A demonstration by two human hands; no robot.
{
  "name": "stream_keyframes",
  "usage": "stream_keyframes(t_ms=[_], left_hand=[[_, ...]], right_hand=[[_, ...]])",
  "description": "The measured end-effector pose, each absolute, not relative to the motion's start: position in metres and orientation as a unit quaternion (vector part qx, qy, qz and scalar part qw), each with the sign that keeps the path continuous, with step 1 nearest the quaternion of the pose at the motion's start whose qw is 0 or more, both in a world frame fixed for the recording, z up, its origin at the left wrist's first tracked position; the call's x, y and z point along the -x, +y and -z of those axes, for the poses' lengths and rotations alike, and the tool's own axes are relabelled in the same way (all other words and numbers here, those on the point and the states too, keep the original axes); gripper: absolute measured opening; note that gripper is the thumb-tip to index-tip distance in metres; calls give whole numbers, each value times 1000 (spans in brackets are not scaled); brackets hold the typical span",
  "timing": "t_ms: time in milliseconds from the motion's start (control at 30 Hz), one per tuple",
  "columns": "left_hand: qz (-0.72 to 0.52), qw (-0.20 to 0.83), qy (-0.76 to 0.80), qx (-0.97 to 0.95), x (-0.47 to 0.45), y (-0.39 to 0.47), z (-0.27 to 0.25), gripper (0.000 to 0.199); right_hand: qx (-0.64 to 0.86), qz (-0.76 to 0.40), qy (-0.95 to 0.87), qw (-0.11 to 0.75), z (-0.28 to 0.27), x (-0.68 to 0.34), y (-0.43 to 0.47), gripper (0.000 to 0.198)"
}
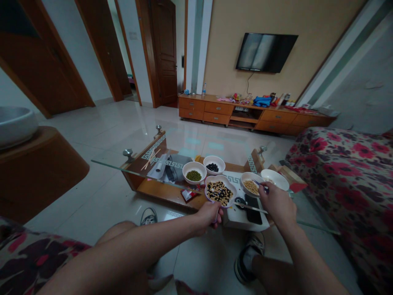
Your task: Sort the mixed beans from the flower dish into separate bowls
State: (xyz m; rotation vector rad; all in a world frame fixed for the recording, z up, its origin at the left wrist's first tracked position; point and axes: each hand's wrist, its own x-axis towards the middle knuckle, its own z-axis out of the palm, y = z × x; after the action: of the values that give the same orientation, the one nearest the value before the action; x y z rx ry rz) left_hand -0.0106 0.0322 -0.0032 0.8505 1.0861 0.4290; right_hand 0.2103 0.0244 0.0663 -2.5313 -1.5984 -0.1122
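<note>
My left hand (210, 215) is closed round the handle of a pale scalloped bowl (233, 192), which holds mixed black and yellow beans. In my right hand (278, 205) is a small dark-handled utensil (265, 188), pinched between the fingers. Its tip is over the white bowl of soybeans (251, 187); whether it is a spoon or a fork I cannot tell. Behind the scalloped bowl are a bowl of green beans (194, 176) and a bowl of black beans (212, 167). To the right, a white plate (278, 178) is partly hidden by my right hand.
Everything stands on a glass coffee table (123, 167). A black phone (254, 211) and a knife-like strip (250, 207) lie near the scalloped bowl. Chopsticks (150, 159) lie at left, a red packet (188, 195) shows below the bowls. A flowered sofa (346, 180) borders the right.
</note>
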Motion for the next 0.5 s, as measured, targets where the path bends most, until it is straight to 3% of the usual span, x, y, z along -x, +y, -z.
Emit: stream_keyframes(t_ms=[500], left_hand=[[-199, 753, 492, -388, 10, 32, 0, 34]], right_hand=[[751, -52, -653, 84, -50, -177, 25, 32]])
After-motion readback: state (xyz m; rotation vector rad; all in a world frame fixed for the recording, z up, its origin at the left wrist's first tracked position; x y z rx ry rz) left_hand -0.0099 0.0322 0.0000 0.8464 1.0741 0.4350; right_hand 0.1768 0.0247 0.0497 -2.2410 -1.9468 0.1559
